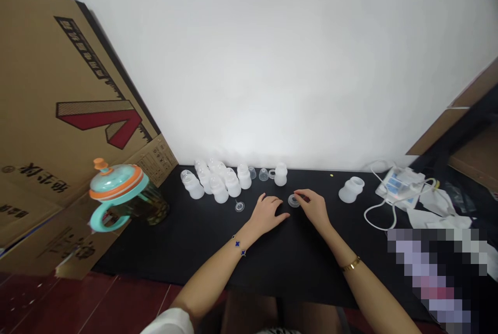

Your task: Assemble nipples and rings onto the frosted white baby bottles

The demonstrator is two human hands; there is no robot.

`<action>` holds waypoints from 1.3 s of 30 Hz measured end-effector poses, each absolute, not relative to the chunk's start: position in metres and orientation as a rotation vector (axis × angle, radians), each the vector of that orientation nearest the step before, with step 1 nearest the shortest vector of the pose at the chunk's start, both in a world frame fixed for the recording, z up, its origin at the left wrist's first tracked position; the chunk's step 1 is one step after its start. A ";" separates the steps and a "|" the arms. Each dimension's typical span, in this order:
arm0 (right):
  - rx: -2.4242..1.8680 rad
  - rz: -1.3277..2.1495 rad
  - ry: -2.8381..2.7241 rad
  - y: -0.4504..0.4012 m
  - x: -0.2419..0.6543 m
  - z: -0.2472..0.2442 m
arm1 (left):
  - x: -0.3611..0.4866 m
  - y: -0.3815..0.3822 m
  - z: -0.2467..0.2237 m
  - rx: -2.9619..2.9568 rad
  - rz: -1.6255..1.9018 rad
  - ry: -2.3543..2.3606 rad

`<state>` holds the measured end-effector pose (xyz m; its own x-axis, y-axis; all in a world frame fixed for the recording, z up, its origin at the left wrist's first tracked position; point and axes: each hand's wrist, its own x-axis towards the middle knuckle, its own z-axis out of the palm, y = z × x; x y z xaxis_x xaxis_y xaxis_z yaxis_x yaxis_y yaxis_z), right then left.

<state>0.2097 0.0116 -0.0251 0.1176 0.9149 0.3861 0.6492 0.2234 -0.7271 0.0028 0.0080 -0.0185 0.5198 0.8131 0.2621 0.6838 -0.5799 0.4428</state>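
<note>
My right hand (312, 208) pinches the edge of a small clear ring-shaped part (292, 201) low over the black table. To its left, my left hand (267, 214) is held palm down with its fingers apart and nothing in them. Beyond that hand, a clear disc with a thin stem (239, 206) lies on the table. A white baby bottle (280, 174) stands near the wall, close to clear domed caps (263, 175). Several capped white baby bottles (220, 189) are grouped at the left. One white bottle without a top (351, 189) stands at the right.
At the left are a teal and orange lidded jug (116, 183) and a large cardboard box (46, 90). A white cable (368, 214), papers and a white box (400, 186) clutter the right side. The white wall (280, 64) borders the black table (187, 251).
</note>
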 end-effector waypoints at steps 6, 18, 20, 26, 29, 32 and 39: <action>-1.526 0.380 -1.613 0.012 0.210 -0.026 | 0.003 0.009 -0.020 2.489 0.631 1.253; -1.445 0.257 -1.624 0.007 0.204 -0.021 | 0.001 0.012 -0.022 2.617 0.553 1.177; -1.420 0.234 -1.632 0.004 0.201 -0.019 | 0.001 0.011 -0.022 2.619 0.549 1.179; -1.339 0.185 -1.678 -0.005 0.193 -0.012 | 0.001 0.011 -0.020 2.632 0.536 1.181; -1.324 0.158 -1.707 -0.009 0.189 -0.010 | 0.001 0.011 -0.021 2.633 0.534 1.182; -1.328 0.102 -1.726 -0.011 0.186 -0.010 | 0.001 0.012 -0.022 2.635 0.545 1.175; -1.362 -0.131 -1.796 -0.004 0.177 0.001 | 0.001 0.012 -0.021 2.630 0.535 1.181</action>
<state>0.1769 -0.0038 0.0008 -0.0399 0.7394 0.6721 0.8292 0.3998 -0.3907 0.0010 0.0115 -0.0205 0.6135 0.7524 0.2400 0.6766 -0.6575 0.3315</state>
